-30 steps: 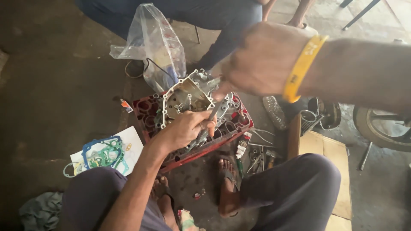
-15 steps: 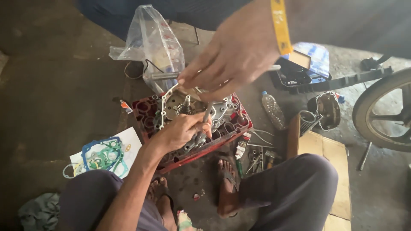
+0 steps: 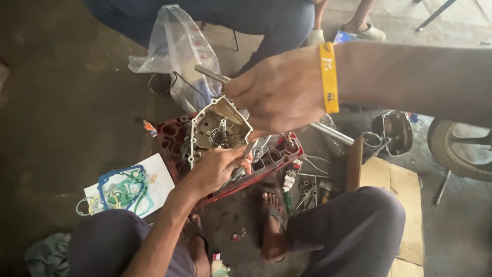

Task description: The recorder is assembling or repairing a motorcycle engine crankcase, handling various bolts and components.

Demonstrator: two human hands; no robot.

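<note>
A grey metal engine case with a pale gasket rim stands tilted on a red plastic crate. My right hand, with a yellow wristband, is closed around a long metal rod that runs slantwise over the case's upper right edge. My left hand rests against the lower edge of the case, fingers closed on a silver wrench-like tool. My knees frame the crate and my bare feet show below it.
A clear plastic bag lies behind the crate. Coloured gaskets on white paper lie at the left. Loose tools, a cardboard sheet and a motorbike wheel are at the right. Another person's legs are at the top.
My right hand has come down and to the left over the case, and it now grips the metal rod. My left hand has stayed at the case's lower edge.
</note>
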